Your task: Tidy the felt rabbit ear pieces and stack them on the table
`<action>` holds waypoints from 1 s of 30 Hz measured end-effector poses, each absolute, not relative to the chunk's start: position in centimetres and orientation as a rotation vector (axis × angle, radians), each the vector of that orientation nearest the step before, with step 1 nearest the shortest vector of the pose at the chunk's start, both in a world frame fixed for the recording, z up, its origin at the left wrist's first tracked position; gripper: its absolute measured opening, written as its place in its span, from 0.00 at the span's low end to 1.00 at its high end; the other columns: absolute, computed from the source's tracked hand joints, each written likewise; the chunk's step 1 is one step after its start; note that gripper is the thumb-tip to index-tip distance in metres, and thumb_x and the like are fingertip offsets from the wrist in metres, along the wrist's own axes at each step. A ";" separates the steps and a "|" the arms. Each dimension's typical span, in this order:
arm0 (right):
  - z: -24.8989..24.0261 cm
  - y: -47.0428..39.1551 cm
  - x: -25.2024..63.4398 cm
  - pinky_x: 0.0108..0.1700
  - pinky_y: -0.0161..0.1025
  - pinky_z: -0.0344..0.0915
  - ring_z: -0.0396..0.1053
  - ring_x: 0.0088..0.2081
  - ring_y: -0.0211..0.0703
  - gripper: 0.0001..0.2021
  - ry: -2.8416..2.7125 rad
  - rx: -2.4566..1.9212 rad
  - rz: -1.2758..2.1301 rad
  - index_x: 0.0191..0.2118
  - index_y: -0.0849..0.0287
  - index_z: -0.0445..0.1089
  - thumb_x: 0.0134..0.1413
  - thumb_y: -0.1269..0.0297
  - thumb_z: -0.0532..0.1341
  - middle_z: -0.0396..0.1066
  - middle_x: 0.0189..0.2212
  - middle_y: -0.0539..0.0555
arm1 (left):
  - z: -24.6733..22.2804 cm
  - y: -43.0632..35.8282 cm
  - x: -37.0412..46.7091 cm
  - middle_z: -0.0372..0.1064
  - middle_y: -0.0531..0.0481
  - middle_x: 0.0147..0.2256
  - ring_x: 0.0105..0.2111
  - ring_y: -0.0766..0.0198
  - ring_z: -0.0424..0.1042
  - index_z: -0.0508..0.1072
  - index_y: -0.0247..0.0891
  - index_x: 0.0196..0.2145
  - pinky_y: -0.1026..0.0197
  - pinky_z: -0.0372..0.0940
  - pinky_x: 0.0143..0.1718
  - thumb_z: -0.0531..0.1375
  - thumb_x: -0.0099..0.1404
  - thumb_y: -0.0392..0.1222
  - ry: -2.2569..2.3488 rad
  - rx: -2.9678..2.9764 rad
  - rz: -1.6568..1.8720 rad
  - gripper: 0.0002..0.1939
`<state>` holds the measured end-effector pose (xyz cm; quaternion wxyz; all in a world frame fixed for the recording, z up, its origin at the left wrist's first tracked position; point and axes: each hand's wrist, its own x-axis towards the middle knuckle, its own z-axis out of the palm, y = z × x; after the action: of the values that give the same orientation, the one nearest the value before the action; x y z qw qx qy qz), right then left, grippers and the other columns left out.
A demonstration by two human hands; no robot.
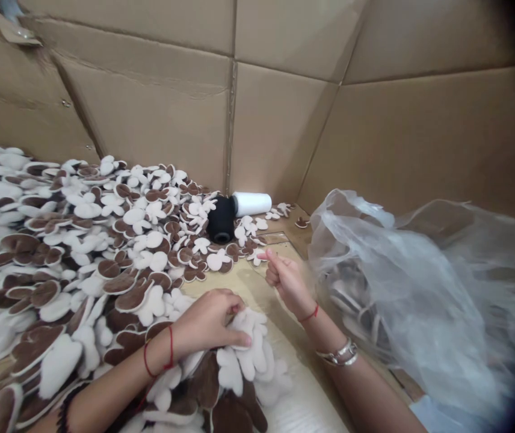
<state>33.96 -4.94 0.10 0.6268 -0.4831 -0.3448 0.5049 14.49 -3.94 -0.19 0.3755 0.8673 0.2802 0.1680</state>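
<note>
My left hand (210, 319) is closed on a white fuzzy plush cutout (252, 343) with rounded lobes, its thumb pressed on the top face. More white and brown cutouts lie under and around that hand. My right hand (287, 279) is raised to the right of it, above the pale tabletop (302, 349), thumb and forefinger pinched together. Whatever sits in that pinch, if anything, is too small to make out. A big heap of plush cutouts (135, 243), brown on one face and white on the other, spreads across the left side.
Behind the hands, a black thread cone (221, 221) and a white thread cone (252, 204) lie against the heap's right end. A translucent plastic bag (415, 288) with grey-brown pieces inside stands at the right. Cardboard walls (167, 90) close off the back and right.
</note>
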 end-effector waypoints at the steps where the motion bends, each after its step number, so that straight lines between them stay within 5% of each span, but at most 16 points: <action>1: 0.1 -5.0 33.8 0.19 0.33 0.33 0.35 0.16 0.27 0.22 -0.811 -1.118 1.194 0.30 0.64 0.70 0.41 0.46 0.65 0.38 0.12 0.37 | -0.5 -4.1 14.5 0.69 0.50 0.29 0.28 0.61 0.66 0.75 0.37 0.32 0.64 0.57 0.28 0.69 0.44 0.51 0.712 2.221 0.381 0.20; 6: -0.8 -5.2 33.3 0.19 0.32 0.33 0.36 0.15 0.27 0.17 -0.903 -1.211 1.299 0.27 0.64 0.70 0.44 0.50 0.63 0.40 0.11 0.37 | -1.8 -3.1 14.3 0.64 0.57 0.26 0.24 0.66 0.63 0.67 0.38 0.39 0.67 0.55 0.24 0.68 0.45 0.44 0.715 1.982 0.334 0.23; 10: -1.5 -5.2 33.3 0.18 0.32 0.35 0.38 0.13 0.27 0.15 -0.963 -1.277 1.337 0.25 0.63 0.70 0.43 0.54 0.63 0.42 0.09 0.38 | -1.4 -2.4 14.3 0.56 0.59 0.22 0.22 0.70 0.56 0.66 0.36 0.31 0.68 0.51 0.22 0.65 0.49 0.40 0.668 1.847 0.335 0.13; 15: -2.6 -5.0 32.8 0.17 0.32 0.35 0.39 0.12 0.28 0.15 -1.016 -1.306 1.374 0.27 0.63 0.71 0.44 0.53 0.61 0.46 0.08 0.38 | -0.4 -1.4 14.0 0.62 0.54 0.28 0.27 0.67 0.62 0.66 0.36 0.33 0.66 0.58 0.29 0.63 0.54 0.44 0.665 1.676 0.483 0.13; 21: -3.5 -4.8 31.9 0.17 0.34 0.35 0.42 0.14 0.29 0.16 -1.070 -1.355 1.271 0.25 0.63 0.71 0.42 0.52 0.63 0.48 0.09 0.40 | 0.9 0.2 12.1 0.67 0.48 0.32 0.37 0.57 0.65 0.72 0.36 0.30 0.59 0.58 0.41 0.64 0.49 0.35 0.950 2.265 0.614 0.08; 30: -2.5 -5.2 32.5 0.19 0.32 0.40 0.40 0.16 0.30 0.21 -0.937 -1.301 1.267 0.29 0.64 0.70 0.45 0.47 0.61 0.42 0.12 0.39 | 8.8 -8.3 7.1 0.71 0.43 0.44 0.44 0.53 0.69 0.72 0.36 0.46 0.54 0.64 0.46 0.56 0.64 0.50 1.064 2.312 0.350 0.19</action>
<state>32.53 -5.16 -2.52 0.5219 -0.5430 -0.3913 0.5288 7.13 -8.31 8.75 0.2823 0.8634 0.3971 0.1308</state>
